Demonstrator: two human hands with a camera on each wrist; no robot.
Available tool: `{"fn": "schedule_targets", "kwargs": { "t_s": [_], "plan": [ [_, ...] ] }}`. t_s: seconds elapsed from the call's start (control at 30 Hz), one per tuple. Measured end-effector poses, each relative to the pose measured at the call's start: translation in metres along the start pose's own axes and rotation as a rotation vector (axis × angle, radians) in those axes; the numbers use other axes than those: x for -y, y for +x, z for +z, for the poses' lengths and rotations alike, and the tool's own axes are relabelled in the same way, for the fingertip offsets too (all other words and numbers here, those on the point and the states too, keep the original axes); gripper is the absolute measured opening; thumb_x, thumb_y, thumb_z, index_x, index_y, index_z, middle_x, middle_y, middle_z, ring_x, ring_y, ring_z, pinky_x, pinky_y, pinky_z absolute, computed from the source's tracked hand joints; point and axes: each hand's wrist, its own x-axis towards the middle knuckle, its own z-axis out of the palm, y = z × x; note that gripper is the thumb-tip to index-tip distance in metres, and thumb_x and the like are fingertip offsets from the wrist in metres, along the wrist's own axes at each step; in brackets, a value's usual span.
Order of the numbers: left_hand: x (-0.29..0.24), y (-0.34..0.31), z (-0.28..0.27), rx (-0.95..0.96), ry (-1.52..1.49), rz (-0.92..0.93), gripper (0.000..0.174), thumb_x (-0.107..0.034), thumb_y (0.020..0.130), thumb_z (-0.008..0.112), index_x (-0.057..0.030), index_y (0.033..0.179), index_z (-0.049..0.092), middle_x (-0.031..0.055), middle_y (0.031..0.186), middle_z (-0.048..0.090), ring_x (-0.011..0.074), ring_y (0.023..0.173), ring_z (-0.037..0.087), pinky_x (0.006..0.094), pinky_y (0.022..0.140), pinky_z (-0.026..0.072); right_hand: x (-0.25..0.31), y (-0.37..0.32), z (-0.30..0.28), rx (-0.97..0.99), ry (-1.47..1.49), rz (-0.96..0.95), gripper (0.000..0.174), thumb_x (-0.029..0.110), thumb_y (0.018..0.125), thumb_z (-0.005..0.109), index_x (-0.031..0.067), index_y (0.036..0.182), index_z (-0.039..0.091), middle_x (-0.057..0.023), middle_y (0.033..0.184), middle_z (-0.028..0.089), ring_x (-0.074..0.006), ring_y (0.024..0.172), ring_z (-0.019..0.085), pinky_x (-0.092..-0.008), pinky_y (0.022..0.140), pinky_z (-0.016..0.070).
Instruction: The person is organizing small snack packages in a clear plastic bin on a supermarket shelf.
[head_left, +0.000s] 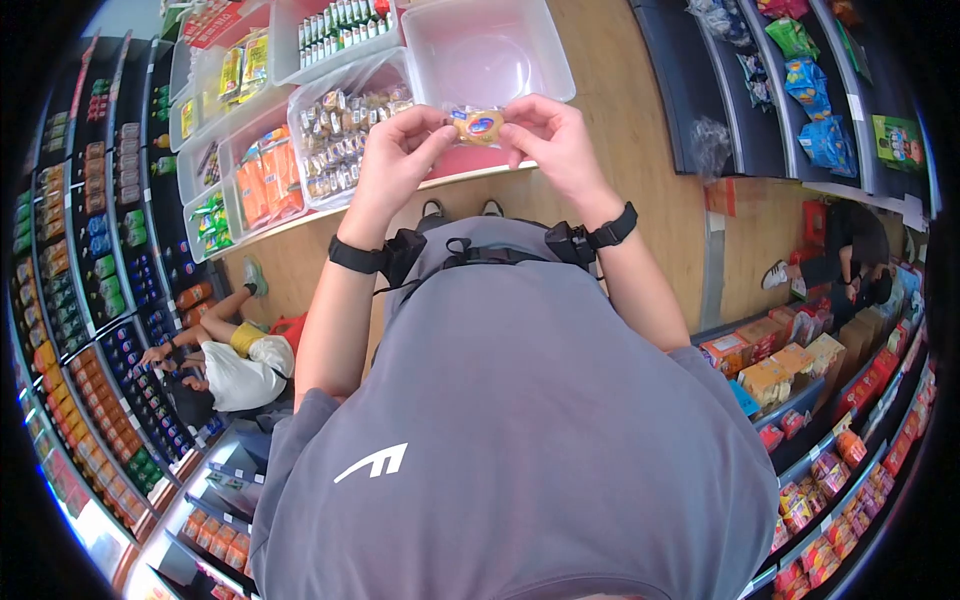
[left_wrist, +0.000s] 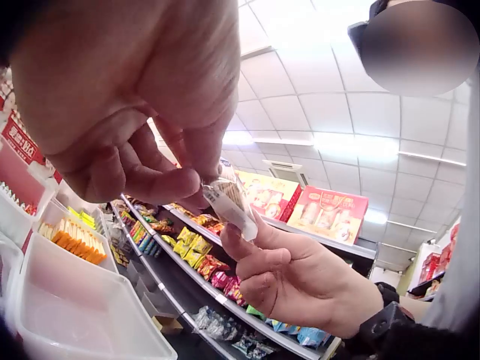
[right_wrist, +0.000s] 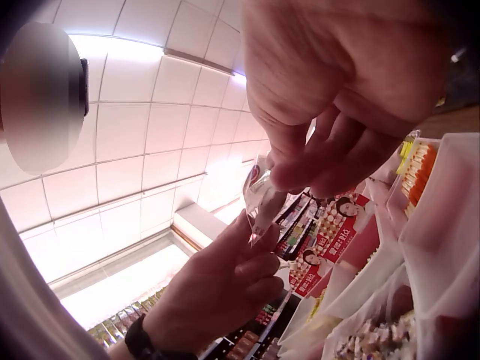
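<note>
A small wrapped biscuit (head_left: 482,127), round and golden in a clear wrapper with a blue and red oval label, is held up between both hands near the bins' front edge. My left hand (head_left: 402,160) pinches one end of the wrapper between thumb and fingers. At the opposite end, my right hand (head_left: 560,150) has the same kind of pinch. The left wrist view shows the biscuit (left_wrist: 231,201) edge-on, with a flat pale strip of wrapper along it. In the right wrist view the wrapper (right_wrist: 259,191) stretches between the fingertips of the two hands.
Beyond the hands stands a white plastic bin (head_left: 408,30). To its left, a lined bin holds many small wrapped snacks (head_left: 335,135), beside orange packets (head_left: 268,178). Shelves (head_left: 690,110) stand at right. One person (head_left: 245,370) crouches at left, another (head_left: 855,245) at right.
</note>
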Motion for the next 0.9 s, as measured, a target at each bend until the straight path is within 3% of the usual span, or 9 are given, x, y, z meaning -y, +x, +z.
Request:
{"fn": "schedule_targets", "kwargs": {
  "t_s": [0.13, 0.33, 0.43, 0.53, 0.9],
  "plan": [
    [-0.004, -0.002, -0.003, 0.015, 0.064, 0.03, 0.006, 0.0, 0.093, 0.067, 0.0028, 0.098, 0.068, 0.0011, 0.082, 0.067, 0.0066, 0.07, 0.062, 0.0216, 0.063, 0.0494, 0.003, -0.002, -0.003, -0.002, -0.053, -0.039, 0.01, -0.002, 0.091, 0.068, -0.0034, 0.101, 0.068, -0.0064, 0.087, 0.07, -0.012, 0.071, 0.068, -0.0248, 0.067, 0.0571],
    [-0.014, 0.001, -0.003, -0.061, 0.227, 0.254, 0.006, 0.004, 0.083, 0.072, 0.0013, 0.088, 0.072, 0.0069, 0.091, 0.074, 0.0131, 0.079, 0.069, 0.027, 0.07, 0.0545, 0.013, -0.003, 0.0, 0.046, -0.121, -0.255, 0.009, -0.009, 0.089, 0.065, -0.0048, 0.096, 0.069, -0.0082, 0.098, 0.071, -0.0154, 0.087, 0.071, -0.0281, 0.08, 0.0604],
    [-0.016, 0.004, -0.005, -0.016, 0.3, 0.367, 0.012, 0.012, 0.085, 0.066, 0.0046, 0.092, 0.071, 0.0121, 0.102, 0.072, 0.0158, 0.088, 0.069, 0.0265, 0.076, 0.0555, 0.02, -0.006, 0.001, 0.007, -0.263, -0.332, 0.011, -0.01, 0.087, 0.066, -0.0045, 0.096, 0.069, -0.0091, 0.102, 0.07, -0.016, 0.09, 0.07, -0.0282, 0.081, 0.0603],
    [-0.026, 0.006, -0.004, -0.006, 0.335, 0.418, 0.015, 0.014, 0.082, 0.067, 0.0039, 0.093, 0.072, 0.013, 0.102, 0.072, 0.0185, 0.094, 0.069, 0.0284, 0.08, 0.0551, 0.027, -0.009, 0.004, -0.01, -0.312, -0.376, 0.011, -0.011, 0.085, 0.066, -0.0041, 0.093, 0.068, -0.0088, 0.098, 0.07, -0.0161, 0.089, 0.069, -0.0285, 0.08, 0.0598],
    [-0.027, 0.01, -0.017, 0.007, 0.273, 0.401, 0.021, 0.017, 0.081, 0.066, 0.0036, 0.096, 0.074, 0.0129, 0.104, 0.071, 0.0195, 0.098, 0.069, 0.0281, 0.084, 0.0545, 0.033, -0.003, 0.02, -0.053, -0.498, -0.475, 0.01, -0.012, 0.081, 0.066, -0.003, 0.087, 0.065, -0.0097, 0.093, 0.068, -0.0189, 0.087, 0.068, -0.0285, 0.075, 0.0574]
  ]
}}
